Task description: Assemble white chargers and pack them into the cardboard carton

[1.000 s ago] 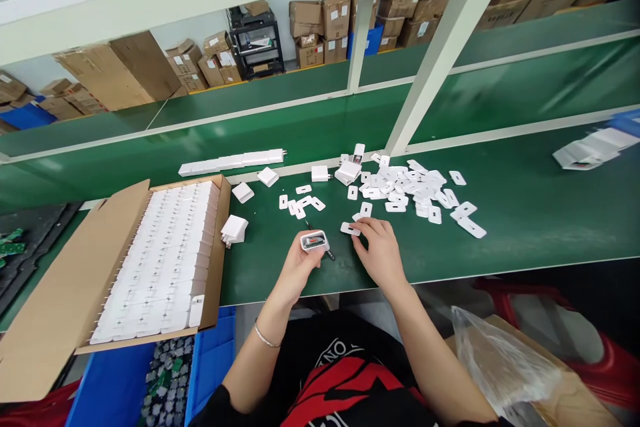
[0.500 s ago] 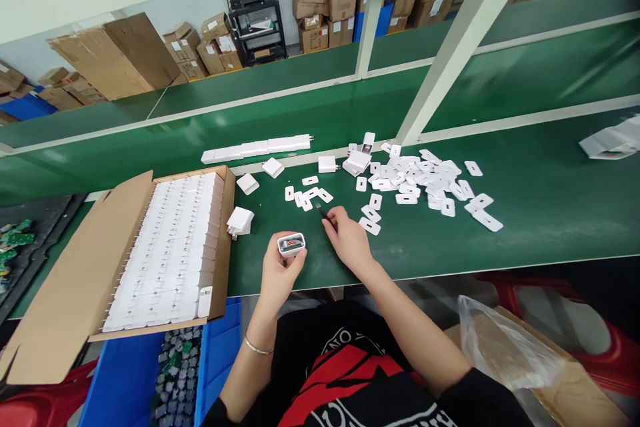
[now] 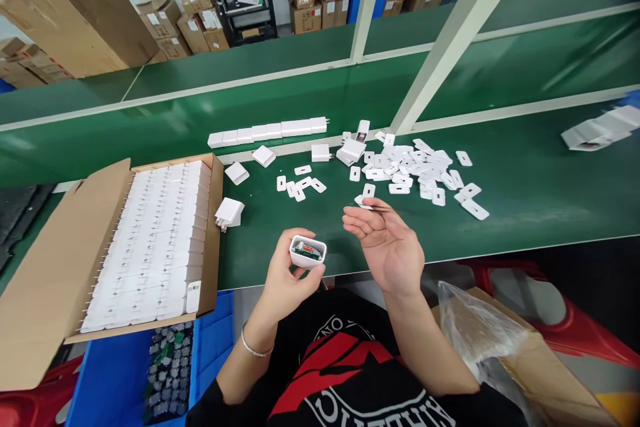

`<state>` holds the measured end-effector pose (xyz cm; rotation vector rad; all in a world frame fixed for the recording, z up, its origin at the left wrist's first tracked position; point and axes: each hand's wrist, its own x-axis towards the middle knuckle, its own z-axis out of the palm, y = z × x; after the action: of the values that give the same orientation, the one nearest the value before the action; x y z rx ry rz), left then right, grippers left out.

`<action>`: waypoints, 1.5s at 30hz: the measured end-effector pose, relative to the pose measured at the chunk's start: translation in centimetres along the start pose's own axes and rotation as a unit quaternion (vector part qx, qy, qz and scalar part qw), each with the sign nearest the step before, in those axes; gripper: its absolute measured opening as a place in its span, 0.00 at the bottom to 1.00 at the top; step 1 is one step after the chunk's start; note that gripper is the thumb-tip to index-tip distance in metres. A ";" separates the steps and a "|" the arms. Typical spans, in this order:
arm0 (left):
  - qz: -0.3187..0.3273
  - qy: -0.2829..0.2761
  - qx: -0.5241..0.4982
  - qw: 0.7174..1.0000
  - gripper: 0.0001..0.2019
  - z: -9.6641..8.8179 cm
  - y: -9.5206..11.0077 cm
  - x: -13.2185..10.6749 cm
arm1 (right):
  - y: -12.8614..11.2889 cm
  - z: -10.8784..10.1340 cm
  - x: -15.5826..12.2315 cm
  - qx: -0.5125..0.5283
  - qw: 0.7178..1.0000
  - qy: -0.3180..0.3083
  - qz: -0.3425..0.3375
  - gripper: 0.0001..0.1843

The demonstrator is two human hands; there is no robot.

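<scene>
Since half a second ago, the left hand [image 3: 285,280] has brought the white case [image 3: 306,263] rightward, while the right hand [image 3: 387,250] has rolled palm-up. At far left, a cardboard box [image 3: 214,227] holds rows of white chargers [image 3: 150,240]. Right of it, the left hand's fingers and thumb wrap the case above the table's near edge, its uncapped end showing a circuit board [image 3: 306,250]. Tipping the case could let that board slide out, if it is loose. Farther right, the right hand, fingers extended, seems to pinch a thin dark tool [image 3: 377,208]; a careless jab could scratch the board. Beyond the fingertips lie scattered white covers [image 3: 407,167], which a sweeping wrist could knock about.
</scene>
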<state>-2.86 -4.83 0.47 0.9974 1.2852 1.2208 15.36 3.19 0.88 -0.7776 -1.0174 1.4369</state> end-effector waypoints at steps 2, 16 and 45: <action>-0.003 -0.004 0.004 1.000 0.23 0.1 0.2 -0.1 | -0.4 0.4 -0.5 -0.012 1.000 -0.006 -0.007 0.17; 0.033 -0.045 0.097 0.994 0.21 1.8 2.1 0.0 | -2.2 1.2 -3.7 -0.168 0.967 -0.092 -0.168 0.09; 0.023 -0.027 0.123 0.992 0.20 2.0 2.0 1.0 | -1.5 0.1 -1.9 -0.174 0.960 -0.122 -0.183 0.11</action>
<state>-1.19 -3.32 2.42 1.2336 1.4005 1.0800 16.11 1.29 2.18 -0.6242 -1.5462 1.0603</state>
